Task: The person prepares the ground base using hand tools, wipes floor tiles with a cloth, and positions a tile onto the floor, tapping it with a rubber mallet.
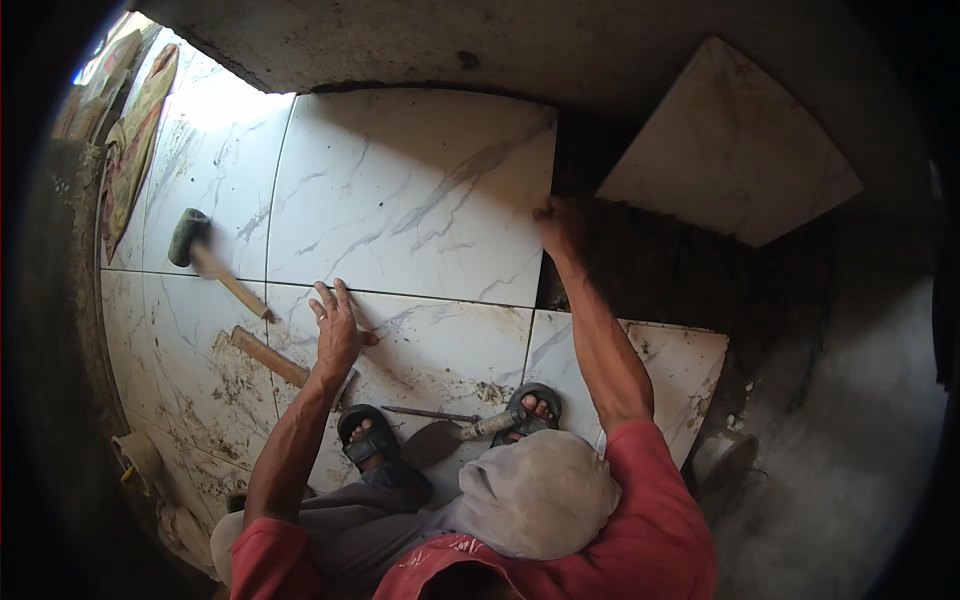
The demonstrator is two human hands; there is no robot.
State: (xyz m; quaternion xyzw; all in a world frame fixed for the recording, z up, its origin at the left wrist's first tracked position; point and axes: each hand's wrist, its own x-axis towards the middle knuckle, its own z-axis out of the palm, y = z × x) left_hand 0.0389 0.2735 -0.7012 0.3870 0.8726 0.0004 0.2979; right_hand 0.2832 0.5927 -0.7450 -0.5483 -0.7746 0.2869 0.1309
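Note:
A white marble-patterned tile (410, 185) lies against the concrete ledge. My right hand (557, 228) is at its right edge, fingers curled onto the edge. My left hand (336, 322) rests near the seam along its front edge, fingers spread over the tiles. Left of that hand lie a black rubber mallet (188, 237) with a wooden handle and a second wooden-handled tool (268, 355), its head partly hidden by my forearm. A trowel (435, 440) and a thin metal rod (425, 412) lie by my sandalled feet.
A loose tile (725, 140) lies at the upper right beside dark, untiled ground (680, 280). A concrete ledge (400, 40) runs along the back. A stained cloth (140, 140) lies at the left, a plastic container (140, 460) below it. A metal pan (725, 460) sits at the right.

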